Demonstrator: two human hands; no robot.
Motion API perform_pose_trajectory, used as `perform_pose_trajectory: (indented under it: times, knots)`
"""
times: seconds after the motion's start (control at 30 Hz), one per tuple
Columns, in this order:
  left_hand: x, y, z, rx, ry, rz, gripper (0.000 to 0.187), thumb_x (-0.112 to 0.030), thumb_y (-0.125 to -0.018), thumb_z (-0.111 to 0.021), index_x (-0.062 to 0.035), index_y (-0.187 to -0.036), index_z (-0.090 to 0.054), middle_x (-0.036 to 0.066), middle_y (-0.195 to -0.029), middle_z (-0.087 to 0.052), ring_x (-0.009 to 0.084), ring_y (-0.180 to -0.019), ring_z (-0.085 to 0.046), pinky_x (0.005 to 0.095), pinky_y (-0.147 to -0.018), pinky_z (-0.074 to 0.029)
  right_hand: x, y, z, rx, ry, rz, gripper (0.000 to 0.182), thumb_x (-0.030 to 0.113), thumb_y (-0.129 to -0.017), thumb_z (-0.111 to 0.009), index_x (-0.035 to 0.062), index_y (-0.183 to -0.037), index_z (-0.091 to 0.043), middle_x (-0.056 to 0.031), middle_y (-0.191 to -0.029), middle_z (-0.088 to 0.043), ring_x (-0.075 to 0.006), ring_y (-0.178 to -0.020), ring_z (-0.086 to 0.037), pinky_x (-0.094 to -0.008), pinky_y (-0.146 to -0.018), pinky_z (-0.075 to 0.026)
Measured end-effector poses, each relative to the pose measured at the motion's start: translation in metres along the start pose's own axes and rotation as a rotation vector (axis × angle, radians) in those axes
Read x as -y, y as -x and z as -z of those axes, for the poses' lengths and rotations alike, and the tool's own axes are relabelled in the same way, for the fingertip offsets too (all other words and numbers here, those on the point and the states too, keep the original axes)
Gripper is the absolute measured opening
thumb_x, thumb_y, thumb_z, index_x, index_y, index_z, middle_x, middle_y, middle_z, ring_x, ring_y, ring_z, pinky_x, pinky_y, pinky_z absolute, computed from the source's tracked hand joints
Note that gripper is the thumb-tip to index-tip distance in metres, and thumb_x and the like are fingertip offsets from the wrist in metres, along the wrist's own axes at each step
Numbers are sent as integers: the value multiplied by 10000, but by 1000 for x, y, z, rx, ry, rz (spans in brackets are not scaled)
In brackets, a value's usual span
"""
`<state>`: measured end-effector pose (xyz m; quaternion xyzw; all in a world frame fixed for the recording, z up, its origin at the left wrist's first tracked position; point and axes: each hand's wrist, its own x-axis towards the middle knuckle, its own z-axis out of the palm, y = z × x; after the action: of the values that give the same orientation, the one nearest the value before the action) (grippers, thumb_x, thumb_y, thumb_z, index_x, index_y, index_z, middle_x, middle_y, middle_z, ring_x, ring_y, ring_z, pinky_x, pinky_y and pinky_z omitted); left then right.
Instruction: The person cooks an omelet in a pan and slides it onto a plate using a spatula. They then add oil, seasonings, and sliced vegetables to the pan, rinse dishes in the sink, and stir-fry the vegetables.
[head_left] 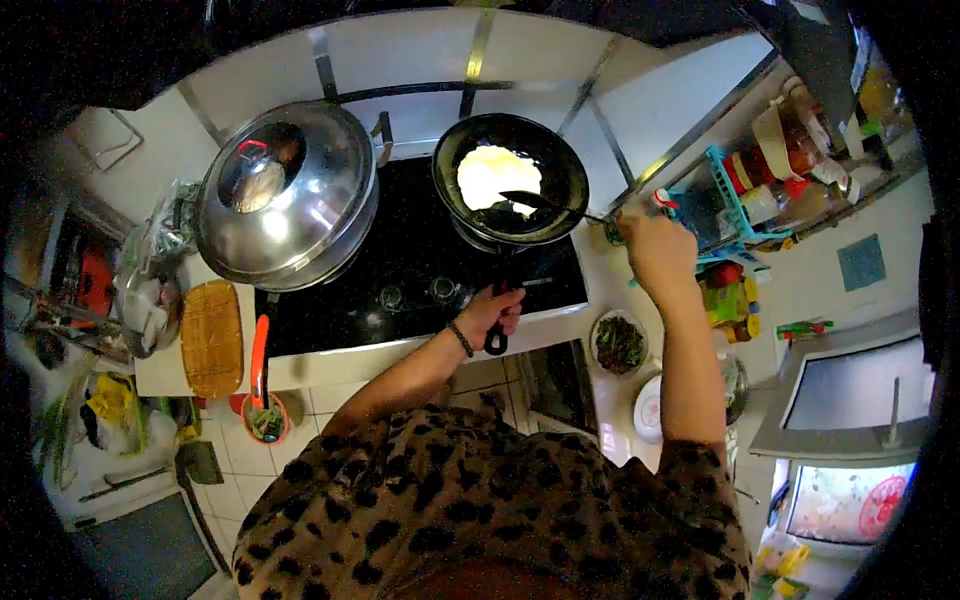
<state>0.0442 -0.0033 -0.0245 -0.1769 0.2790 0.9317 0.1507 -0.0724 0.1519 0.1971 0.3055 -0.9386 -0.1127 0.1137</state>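
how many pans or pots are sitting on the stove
2. A frying pan with egg sits on the right burner, its handle gripped by the left hand. A large lidded pot sits on the left burner.

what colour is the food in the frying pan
Pale yellow-white food, best seen in the head view.

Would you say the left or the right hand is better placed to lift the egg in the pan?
Right, probably: the right hand holds the spatula, its blade at the egg. The left hand grips the pan handle.
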Motion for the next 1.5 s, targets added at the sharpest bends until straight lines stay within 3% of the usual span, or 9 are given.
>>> perform_pose_trajectory:
  times: [0.13, 0.53, 0.57, 0.63, 0.93, 0.97, 1.07, 1.17, 1.5]
  knots:
    - [-26, 25, -20, -15, -142, -62, 238, -146, -858, -584, -119, -705, -403, -32, -585, -411, 72, -456, -359, 242, -414, -302, -40, 73, -33, -22, -276, -167, 213, 245, -872, -493, 143, -976, -649, -181, -771, -625, -376, -712, -607, -470, -619, -483]
    - [-38, 88, -66, 121, -70, 41, 294, -180, -888, -530, -157, -642, -371, -75, -523, -354, 37, -426, -300, 186, -401, -243, -63, 186, -50, -97, -976, -290, 173, 122, -917, -434, 27, -999, -553, -8, -613, -417, -102, -557, -391, -247, -510, -327]
    - [-36, 107, -75, 1, -55, 63, 245, -193, -895, -532, -151, -692, -402, -70, -546, -349, 24, -433, -317, 192, -375, -243, -65, 194, -47, -99, -982, -286, 173, 122, -917, -434, 27, -999, -553, -8, -613, -417, -102, -557, -391, -247, -510, -327]
    - [-30, 122, -79, -40, -26, 84, 229, -186, -897, -527, -146, -707, -407, -73, -571, -366, 22, -425, -311, 189, -368, -238, -70, 213, -34, 130, -1125, -464, 230, 132, -890, -460, 47, -1078, -564, -225, -880, -609, -345, -807, -599, -391, -690, -445]
    - [-94, 24, -90, 127, 373, 218, 282, -147, -888, -505, -108, -624, -416, -22, -524, -414, 82, -421, -391, 223, -374, -318, -88, 220, -55, 148, -1029, -437, 214, 144, -880, -475, 48, -1056, -550, -191, -845, -600, -317, -762, -570, -378, -655, -439]
    - [-81, 32, -86, 104, 104, 39, 274, -147, -892, -505, -108, -636, -417, -24, -527, -414, 84, -415, -389, 231, -369, -320, -91, 218, -59, 139, -1031, -430, 214, 144, -880, -475, 48, -1056, -550, -191, -845, -600, -317, -762, -570, -378, -655, -439]
    - [-10, 109, -78, -81, -439, -147, 256, -240, -875, -552, -140, -672, -433, -45, -529, -397, 66, -411, -365, 227, -364, -282, -101, 220, -73, -43, -1085, -301, 200, 143, -884, -472, 11, -1016, -541, -142, -742, -548, -252, -655, -501, -343, -602, -413]
    - [14, 133, -81, -83, -245, -51, 263, -229, -872, -561, -138, -670, -419, -52, -527, -392, 60, -395, -345, 225, -359, -274, -109, 218, -84, 10, -1192, -271, 205, 142, -895, -471, -12, -1009, -546, -24, -675, -432, -119, -611, -389, -260, -537, -350]
    - [-3, 114, -69, -71, -196, -65, 352, -225, -893, -524, -153, -578, -384, -74, -509, -319, 45, -403, -259, 219, -388, -211, -89, 230, -62, 12, -1219, -275, 215, 185, -928, -428, 35, -974, -575, 47, -636, -417, -42, -542, -364, -201, -469, -290]
